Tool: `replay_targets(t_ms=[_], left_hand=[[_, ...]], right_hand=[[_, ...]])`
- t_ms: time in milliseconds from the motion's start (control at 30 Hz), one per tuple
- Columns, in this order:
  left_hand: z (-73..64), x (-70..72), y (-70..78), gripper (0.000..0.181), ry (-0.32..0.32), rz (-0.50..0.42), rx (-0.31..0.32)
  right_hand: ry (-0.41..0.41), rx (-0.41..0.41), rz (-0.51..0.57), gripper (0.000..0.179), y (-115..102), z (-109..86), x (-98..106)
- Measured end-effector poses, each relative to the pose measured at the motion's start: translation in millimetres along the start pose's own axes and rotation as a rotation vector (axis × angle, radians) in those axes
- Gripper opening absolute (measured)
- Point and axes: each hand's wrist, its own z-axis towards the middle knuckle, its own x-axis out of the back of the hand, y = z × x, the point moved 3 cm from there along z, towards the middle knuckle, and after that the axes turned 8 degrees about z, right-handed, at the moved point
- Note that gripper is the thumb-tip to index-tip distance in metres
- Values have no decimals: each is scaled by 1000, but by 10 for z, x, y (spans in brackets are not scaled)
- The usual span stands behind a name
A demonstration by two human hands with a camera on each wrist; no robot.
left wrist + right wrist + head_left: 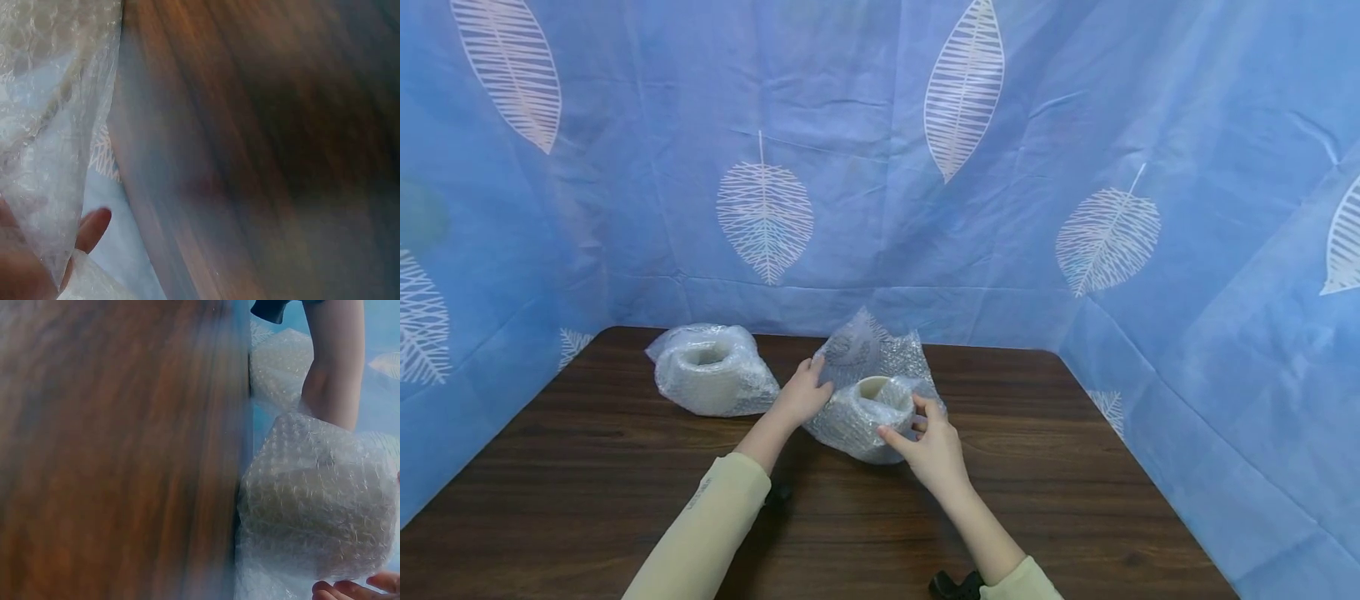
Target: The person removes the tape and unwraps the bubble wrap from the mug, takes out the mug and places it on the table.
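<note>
A cream-coloured round, hollow object [873, 386] with an open top stands partly wrapped in bubble wrap [852, 422]. Its exact kind is hard to tell under the wrap. My left hand [801, 393] holds the wrap's left edge between thumb and fingers; in the left wrist view a sheet of wrap partly covers that hand [28, 269]. On the right side, my right hand [936, 450] grips the wrap near the object's rim, thumb in front and fingers behind. Fingertips [350, 590] touch the wrapped bundle [319, 506] in the right wrist view.
To the left stands another bubble-wrapped bundle [715, 383] with a round opening at its top. A loose flap of wrap [902, 354] rises behind the middle object. Both lie on a dark wooden table [1037, 483], with a blue leaf-patterned cloth [865, 208] hanging around it.
</note>
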Motion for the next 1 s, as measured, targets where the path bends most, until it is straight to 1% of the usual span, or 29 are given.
replay_targets(t_ms=[67,133,200,333,433,500,600,733,867,933,1000], left_hand=[[-23,-6,7,56,1,18,-16],[-57,-8,20,53,21,45,-46],[-100,-11,33,51,54,74,-86],[-190,-11,63,48,139,113,-180],[-250,-9,91,48,191,102,-255],[-289,-4,110,48,205,87,-293],[-346,9,141,48,188,49,-328],[-412,18,162,52,140,-18,-359],[-456,18,172,57,122,-56,-377],[-474,20,190,60,111,-69,-387],[-498,21,215,64,86,-74,-387]], right_hand=[[1,-2,-3,82,4,4,3],[-2,-2,1,82,10,6,7],[-9,0,-1,82,17,9,14],[-20,-5,-6,83,32,22,41],[-24,-5,-8,83,38,38,63],[-28,-1,-14,83,35,45,75],[-34,9,-25,83,25,53,89],[-31,40,-64,81,25,69,113],[-6,79,-101,71,28,91,151],[14,93,-99,65,22,100,173],[37,107,-81,58,15,111,191]])
